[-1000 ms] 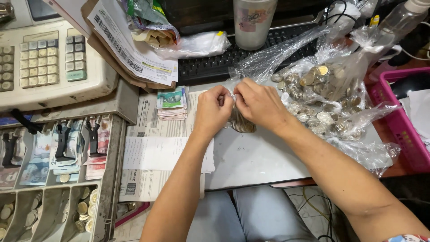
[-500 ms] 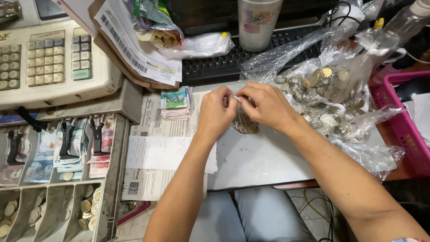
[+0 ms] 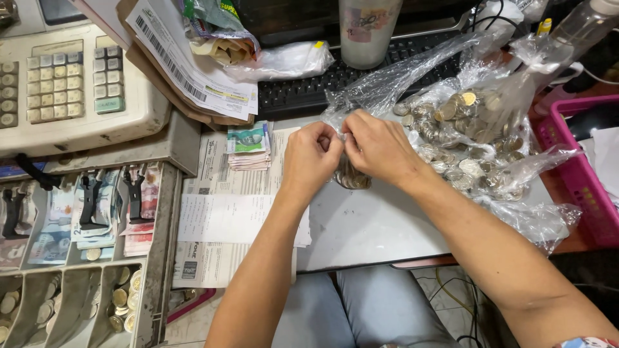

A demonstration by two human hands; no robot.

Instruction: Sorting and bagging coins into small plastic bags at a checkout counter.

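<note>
Glossy crinkled clear plastic bags (image 3: 516,71) around dull metal coins (image 3: 451,116) (matt paper receipts (image 3: 225,216) alongside)

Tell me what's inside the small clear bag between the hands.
A stack of coins sits inside the small bag, below the left hand and right hand. Both hands cover its top, so its closure is hidden.

We see a clear plastic bag (image 3: 477,129) of coins right of our hands (another white packet (image 3: 284,61) lies by the keyboard).
</note>
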